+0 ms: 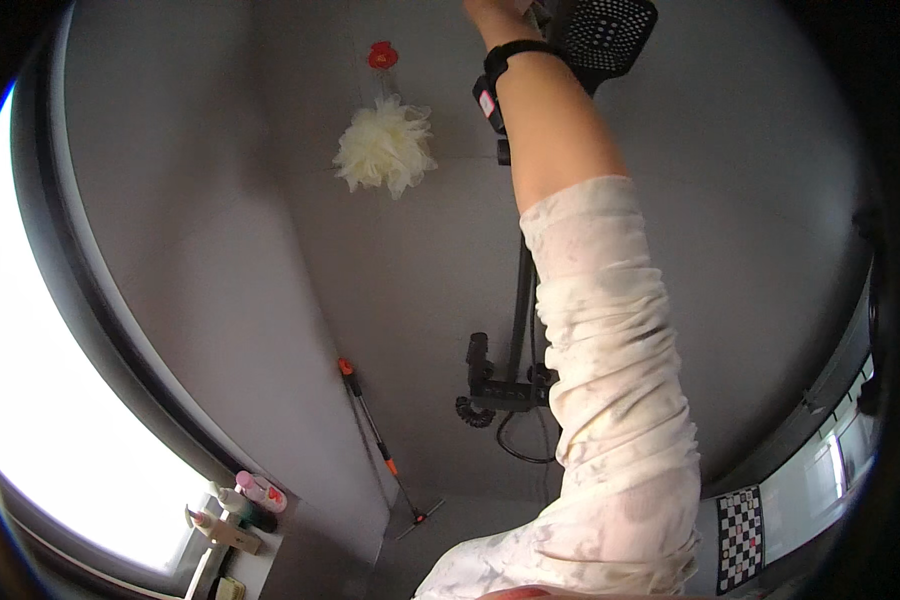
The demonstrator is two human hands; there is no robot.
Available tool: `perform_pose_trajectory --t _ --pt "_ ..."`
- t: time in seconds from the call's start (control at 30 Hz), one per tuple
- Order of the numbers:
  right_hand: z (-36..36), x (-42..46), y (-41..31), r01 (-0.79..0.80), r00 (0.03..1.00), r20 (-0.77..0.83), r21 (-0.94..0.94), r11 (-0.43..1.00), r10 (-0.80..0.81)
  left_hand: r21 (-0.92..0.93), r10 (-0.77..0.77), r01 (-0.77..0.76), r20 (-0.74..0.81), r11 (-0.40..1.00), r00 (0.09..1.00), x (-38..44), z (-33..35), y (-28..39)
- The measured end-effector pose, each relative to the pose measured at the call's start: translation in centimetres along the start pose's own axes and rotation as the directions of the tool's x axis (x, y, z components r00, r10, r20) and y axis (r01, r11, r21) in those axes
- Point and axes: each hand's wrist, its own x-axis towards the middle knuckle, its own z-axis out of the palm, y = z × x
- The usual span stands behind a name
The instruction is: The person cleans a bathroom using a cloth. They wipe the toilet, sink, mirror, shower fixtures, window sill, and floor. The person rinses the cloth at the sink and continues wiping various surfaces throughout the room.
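Note:
An arm in a pale patterned sleeve, apparently my right, reaches up across the view, with a black watch on its wrist. My right hand [504,21] is mostly cut off by the top edge; its fingers are hidden, and a small greyish thing beside it is unclear. Close to the hand is a black square shower head [607,34]. Behind the forearm and sleeve run the black shower riser pipe [521,315] and hose. Left of the wrist, a cream mesh bath pouf [386,146] hangs below a red flower-shaped wall hook [382,55]. My left hand is out of view.
A black shower mixer [506,394] is on the grey wall. An orange-and-black-handled squeegee [379,435] leans in the corner. A pink-capped bottle [262,491] and other bottles stand on the ledge by the bright window at left. A checkered mat [740,536] lies at lower right.

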Motion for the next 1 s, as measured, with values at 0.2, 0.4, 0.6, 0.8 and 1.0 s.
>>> perform_pose_trajectory --t 0.2,0.4,0.6,0.8,1.0 --pt "0.1 8.0 -2.6 0.020 0.994 0.109 0.087 0.996 -0.029 0.039 -0.002 0.005 -0.078 0.999 0.997 2.0 1.0 1.4" --pt "0.2 18.1 -4.0 0.482 0.876 0.238 -0.402 0.779 -0.419 0.077 -0.004 0.011 -0.095 0.997 0.995 2.8 2.7 6.1" --pt "3.6 11.4 -3.9 0.067 0.977 -0.203 -0.007 0.998 -0.067 0.075 0.072 -0.068 -0.058 0.995 0.996 6.1 2.4 0.9" --pt "3.1 5.2 -1.6 0.008 0.995 -0.096 -0.034 0.999 -0.011 -0.091 -0.004 0.001 -0.037 0.996 0.999 5.4 5.5 1.9" --pt "0.3 -4.8 2.0 0.152 0.975 0.180 -0.119 0.981 -0.129 -0.008 -0.092 0.094 0.120 0.996 0.988 5.6 5.0 3.6"
